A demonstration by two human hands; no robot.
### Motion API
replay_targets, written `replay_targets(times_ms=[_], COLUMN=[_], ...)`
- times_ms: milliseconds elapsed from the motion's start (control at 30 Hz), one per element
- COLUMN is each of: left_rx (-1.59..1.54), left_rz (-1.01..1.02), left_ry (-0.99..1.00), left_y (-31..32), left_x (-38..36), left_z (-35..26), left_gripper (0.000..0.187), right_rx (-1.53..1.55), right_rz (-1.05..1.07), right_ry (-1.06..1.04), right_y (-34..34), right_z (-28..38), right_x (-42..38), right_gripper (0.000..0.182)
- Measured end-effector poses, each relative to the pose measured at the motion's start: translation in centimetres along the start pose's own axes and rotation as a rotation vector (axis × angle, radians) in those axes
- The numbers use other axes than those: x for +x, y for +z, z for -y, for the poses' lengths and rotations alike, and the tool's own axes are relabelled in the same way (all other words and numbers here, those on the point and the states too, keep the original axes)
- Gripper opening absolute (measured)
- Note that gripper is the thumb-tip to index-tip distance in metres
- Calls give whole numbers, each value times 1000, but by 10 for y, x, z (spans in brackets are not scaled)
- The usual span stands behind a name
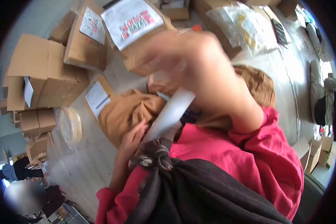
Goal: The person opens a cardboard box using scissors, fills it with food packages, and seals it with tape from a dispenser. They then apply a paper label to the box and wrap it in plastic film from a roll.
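My right hand (192, 56) is raised in front of me, smeared by motion, its fingers pointing left over the boxes. A thin band shows at its upper edge. My left hand (134, 136) is low by my knee, with its fingers closed at the lower end of a pale white strip (171, 114). The strip slants up and right towards the right wrist and is blurred. Under both hands are my brown trousers (117, 110). A dark knotted scarf (162, 155) hangs over my pink top and lies close to the left hand.
Cardboard boxes (44, 71) stand at left; a box with a printed white sheet (134, 22) is ahead. Papers (97, 98) and a clear-wrapped roll (69, 127) lie on the floor. Plastic bags (246, 28) and a phone (279, 31) are upper right. A person (50, 199) is lower left.
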State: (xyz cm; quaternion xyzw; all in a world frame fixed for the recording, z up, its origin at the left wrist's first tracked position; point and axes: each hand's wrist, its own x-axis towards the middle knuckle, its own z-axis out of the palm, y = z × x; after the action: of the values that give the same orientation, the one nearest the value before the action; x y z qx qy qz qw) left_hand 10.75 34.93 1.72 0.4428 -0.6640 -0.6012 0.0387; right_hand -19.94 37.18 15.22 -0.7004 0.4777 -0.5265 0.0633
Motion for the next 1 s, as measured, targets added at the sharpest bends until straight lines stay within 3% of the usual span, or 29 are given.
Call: replay_targets(times_ms=[33, 67, 100, 167, 200, 233, 267, 367, 400, 433, 467, 567, 633, 700, 767, 800, 833, 867, 900, 967, 1000], left_rx=[324, 234, 257, 327, 366, 392, 415, 347, 364, 165, -44, 25, 95, 169, 255, 221, -13, -246, -273, 303, 410], left_rz=[44, 49, 81, 57, 14, -38, -88, -37, -27, -33, -48, 49, 114, 152, 206, 177, 251, 335, 331, 213, 180], left_ry=[-12, -135, -127, -26, 60, 22, -11, 18, 44, -86, -216, -36, 107, 239, 385, 385, 196, 9, 15, 235, 206], left_y=[-13, -20, -19, -14, -5, 3, 10, 12, 8, -1, -7, -5, 5, 15, 17, 14, 10, 8, 3, -7, -6], left_x=[-2, -4, -14, -23, -27, -29, -30, -15, -10, 4, 16, 30, 41, 50, 55, 55, 50, 45, 40, 25, 20], left_z=[-14, 8, 4, 4, 11, 7, 0, -12, 19, 66, 93, 87, 77, 68, 65, 64, 67, 70, 60, 14, -4], left_gripper=[43, 38, 36, 32, 31, 33, 34, 33, 33, 38, 42, 45, 48, 51, 54, 54, 56, 59, 59, 56, 51], right_rx=[-218, -270, -499, -532, -639, -758, -770, -865, -880, -885, -828, -700, -310, -274, -450, -381, -276, 106, 493, 610, 555], right_rz=[-19, -129, 16, -16, -26, -37, 79, 169, 110, 89, 21, -102, 198, 291, 5, -226, -324, -380, -445, -468, -402], right_ry=[319, 458, 650, 806, 741, 677, 736, 789, 810, 808, 748, 533, 384, 546, 522, 549, 658, 770, 872, 714, 680], right_y=[-14, -18, -22, -5, 12, 29, 41, 69, 76, 71, 62, 48, 52, 62, 52, 43, 26, 15, 12, 21, 32], right_z=[-49, -119, -188, -248, -250, -246, -245, -265, -275, -266, -249, -190, -147, -120, -137, -171, -179, -213, -245, -257, -245], right_x=[-2, -21, -53, -89, -90, -85, -87, -103, -111, -102, -87, -47, -36, -34, -28, -26, -7, -1, 6, 32, 36], right_gripper=[15, 15, 15, 14, 13, 15, 13, 13, 14, 14, 14, 11, 9, 11, 14, 15, 22, 27, 33, 51, 54])
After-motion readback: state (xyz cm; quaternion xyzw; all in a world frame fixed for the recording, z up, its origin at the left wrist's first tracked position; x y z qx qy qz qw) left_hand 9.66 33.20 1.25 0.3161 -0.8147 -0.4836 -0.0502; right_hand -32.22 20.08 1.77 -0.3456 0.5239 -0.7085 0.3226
